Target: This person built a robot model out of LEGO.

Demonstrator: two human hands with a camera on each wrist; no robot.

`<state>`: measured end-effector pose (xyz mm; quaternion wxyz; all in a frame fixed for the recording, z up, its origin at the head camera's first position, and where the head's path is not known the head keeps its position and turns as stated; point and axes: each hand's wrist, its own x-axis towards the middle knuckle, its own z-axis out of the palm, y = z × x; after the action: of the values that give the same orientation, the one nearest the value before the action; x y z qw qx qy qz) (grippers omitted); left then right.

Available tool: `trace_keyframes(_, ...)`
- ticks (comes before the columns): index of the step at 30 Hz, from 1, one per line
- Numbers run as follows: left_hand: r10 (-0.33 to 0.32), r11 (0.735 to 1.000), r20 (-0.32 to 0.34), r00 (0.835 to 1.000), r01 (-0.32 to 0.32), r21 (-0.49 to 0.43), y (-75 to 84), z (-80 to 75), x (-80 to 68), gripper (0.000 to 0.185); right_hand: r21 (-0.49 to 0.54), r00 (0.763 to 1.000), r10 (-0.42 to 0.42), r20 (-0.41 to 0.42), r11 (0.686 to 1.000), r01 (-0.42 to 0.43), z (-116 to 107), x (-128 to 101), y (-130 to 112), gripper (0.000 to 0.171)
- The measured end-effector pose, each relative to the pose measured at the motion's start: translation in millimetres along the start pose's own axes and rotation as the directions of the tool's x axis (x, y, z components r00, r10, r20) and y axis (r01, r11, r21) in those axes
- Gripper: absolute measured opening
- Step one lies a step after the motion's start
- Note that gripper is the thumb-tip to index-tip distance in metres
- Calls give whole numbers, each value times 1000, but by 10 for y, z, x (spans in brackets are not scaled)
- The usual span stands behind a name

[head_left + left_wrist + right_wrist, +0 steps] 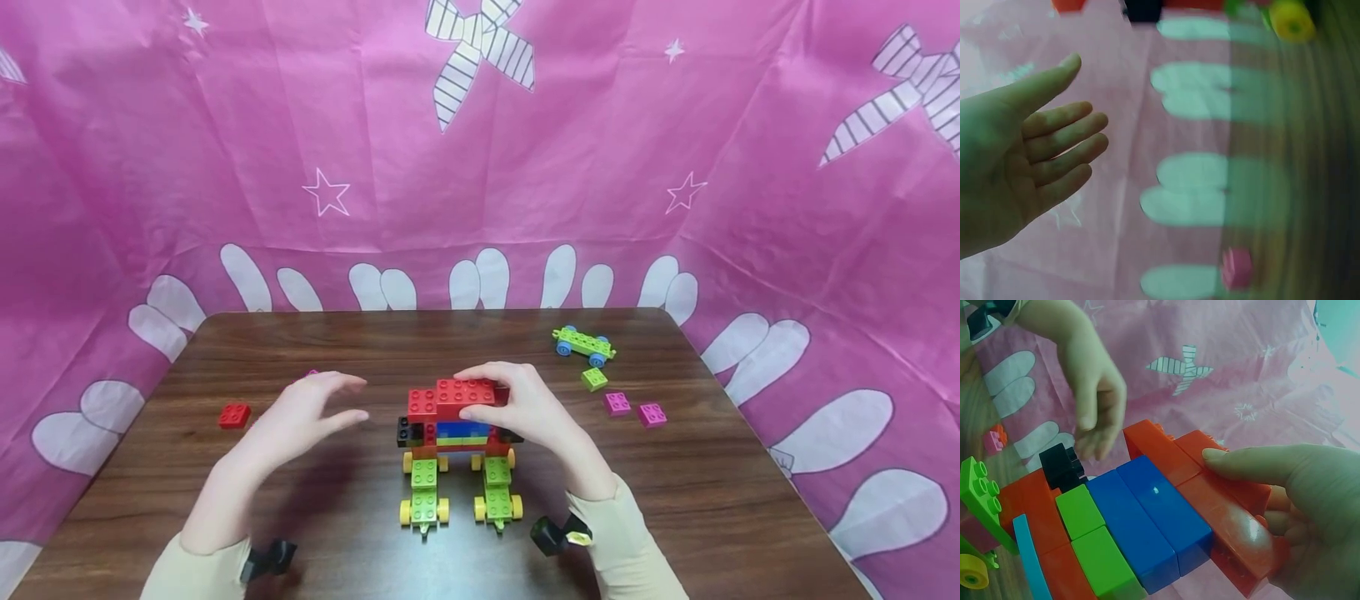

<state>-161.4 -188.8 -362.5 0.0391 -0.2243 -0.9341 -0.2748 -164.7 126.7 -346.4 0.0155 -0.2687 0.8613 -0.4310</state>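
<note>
A brick model (pixel 454 433) stands mid-table: red bricks on top, blue and green layers and a black brick below, on two green wheeled bases with yellow wheels (pixel 423 492). My right hand (pixel 517 407) grips the top red brick (pixel 1235 519) from the right, thumb across its front and fingers over its top. My left hand (pixel 311 410) hovers just left of the model, fingers relaxed and holding nothing; the left wrist view shows its bare palm (pixel 1029 150).
A loose red brick (pixel 234 415) lies at the table's left. At the right rear sit a green base with blue wheels (pixel 583 344), a small green brick (pixel 594 379) and two pink bricks (pixel 617 403). Pink cloth (pixel 480 150) surrounds the brown table (pixel 712 492).
</note>
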Motion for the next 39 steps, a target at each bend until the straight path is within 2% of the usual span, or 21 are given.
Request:
trace_keyframes(2,-11,1000,-21,1000,11,20,-128,-44,-32,43,4,1000,0,3,1000,0,-2,2,-3,43)
trace_keyframes(8,12,998,-93,996,-6,67,-526,-154,-112,49,9,1000,-2,14,1000,2,-13,13,-28,43)
trace_keyframes(15,-42,996,-71,997,48,78,-889,-226,-195,51,11,1000,-8,17,1000,7,-28,21,-49,42)
trace_keyframes(21,-91,993,-4,996,91,73,-1041,-210,-257,54,17,1000,-5,17,1000,4,-26,19,-48,42)
trace_keyframes(27,-105,992,51,993,101,72,-1174,-158,-316,54,16,1000,-7,15,1000,7,-23,13,-39,42)
trace_keyframes(39,-132,991,132,982,128,39,-1261,-93,-343,53,15,1000,0,17,1000,0,-16,7,-15,43)
